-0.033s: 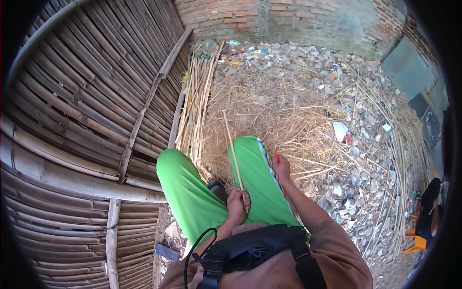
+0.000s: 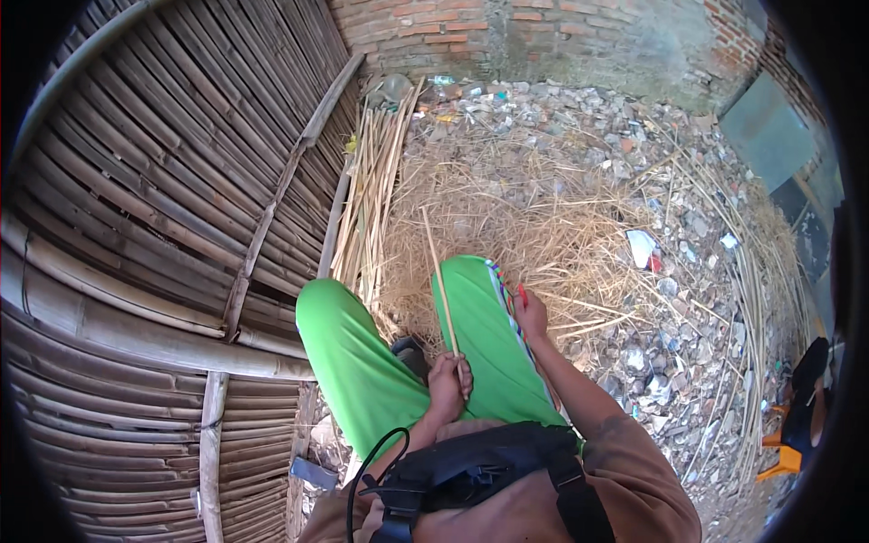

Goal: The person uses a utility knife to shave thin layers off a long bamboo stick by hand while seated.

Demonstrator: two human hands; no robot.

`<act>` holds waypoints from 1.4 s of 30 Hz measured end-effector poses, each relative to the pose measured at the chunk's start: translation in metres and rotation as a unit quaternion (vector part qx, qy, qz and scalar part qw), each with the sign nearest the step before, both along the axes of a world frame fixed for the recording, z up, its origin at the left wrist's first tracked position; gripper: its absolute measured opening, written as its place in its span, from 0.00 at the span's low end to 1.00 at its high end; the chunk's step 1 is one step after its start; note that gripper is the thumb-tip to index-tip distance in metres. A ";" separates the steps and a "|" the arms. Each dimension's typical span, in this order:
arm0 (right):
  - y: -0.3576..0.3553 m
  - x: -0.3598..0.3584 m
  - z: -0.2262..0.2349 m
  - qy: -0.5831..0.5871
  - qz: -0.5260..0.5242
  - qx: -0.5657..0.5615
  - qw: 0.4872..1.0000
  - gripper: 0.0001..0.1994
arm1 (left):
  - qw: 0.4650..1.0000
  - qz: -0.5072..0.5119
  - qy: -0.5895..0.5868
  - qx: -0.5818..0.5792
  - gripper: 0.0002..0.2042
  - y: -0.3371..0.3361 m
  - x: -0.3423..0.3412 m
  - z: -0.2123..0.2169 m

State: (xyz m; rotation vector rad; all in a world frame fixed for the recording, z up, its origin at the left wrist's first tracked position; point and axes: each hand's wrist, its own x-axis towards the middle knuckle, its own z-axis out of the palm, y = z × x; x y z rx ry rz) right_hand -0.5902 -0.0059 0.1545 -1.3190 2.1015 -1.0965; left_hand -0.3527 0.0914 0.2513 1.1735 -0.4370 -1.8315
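My left hand, in front of my lap, is closed around the lower end of a thin bamboo strip. The strip points up and away, leaning slightly left, and passes in front of the inner side of my right knee. My right hand is beside the outer side of that knee, its fingers curled round a small red thing. Only a short red part shows, so its kind cannot be made out. My legs are in green trousers, knees bent, with a dark shoe between them.
A bundle of long split bamboo strips lies beside the bamboo-slat wall on the left. Pale shavings cover rubble ahead. Thin sticks lie at right. A brick wall closes the back. Another person is at the right edge.
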 end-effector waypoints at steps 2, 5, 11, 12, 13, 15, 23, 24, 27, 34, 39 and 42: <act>-0.002 0.002 0.000 -0.005 -0.001 0.005 1.000 0.17 | 1.000 0.003 0.002 -0.006 0.06 0.001 0.001 0.002; -0.002 0.004 0.001 -0.004 -0.010 0.016 1.000 0.18 | 1.000 0.002 0.009 -0.014 0.06 0.000 0.003 0.000; 0.002 0.008 0.013 -0.008 -0.020 0.024 0.999 0.18 | 1.000 0.004 0.012 -0.012 0.06 0.001 0.003 0.004; 0.002 0.009 0.014 -0.006 -0.023 0.020 1.000 0.18 | 1.000 0.004 0.007 -0.017 0.06 0.001 0.002 0.005; 0.003 0.008 0.014 -0.006 -0.024 0.021 0.999 0.18 | 1.000 0.003 0.008 -0.015 0.06 0.002 0.002 0.003; 0.004 0.005 0.012 -0.006 -0.013 0.007 1.000 0.18 | 1.000 0.004 0.005 -0.012 0.06 0.002 0.001 0.001; 0.003 0.007 0.016 -0.008 -0.017 0.005 1.000 0.18 | 1.000 0.007 0.011 -0.019 0.06 0.000 0.003 0.004; 0.003 0.004 0.015 -0.006 -0.016 0.001 1.000 0.18 | 1.000 0.010 0.016 -0.012 0.07 -0.001 0.001 0.003; 0.010 0.010 0.015 -0.010 -0.024 -0.007 1.000 0.18 | 1.000 0.012 0.019 -0.004 0.07 0.004 0.003 0.003; 0.001 0.007 0.003 -0.004 -0.023 -0.001 1.000 0.17 | 1.000 0.014 0.019 -0.012 0.07 0.001 0.003 0.001; 0.003 0.008 0.006 0.005 -0.015 -0.001 1.000 0.17 | 1.000 0.015 0.018 -0.005 0.07 0.000 0.003 0.000; 0.004 0.007 0.008 0.005 -0.017 -0.004 1.000 0.17 | 1.000 0.014 0.018 -0.017 0.07 0.001 0.004 -0.001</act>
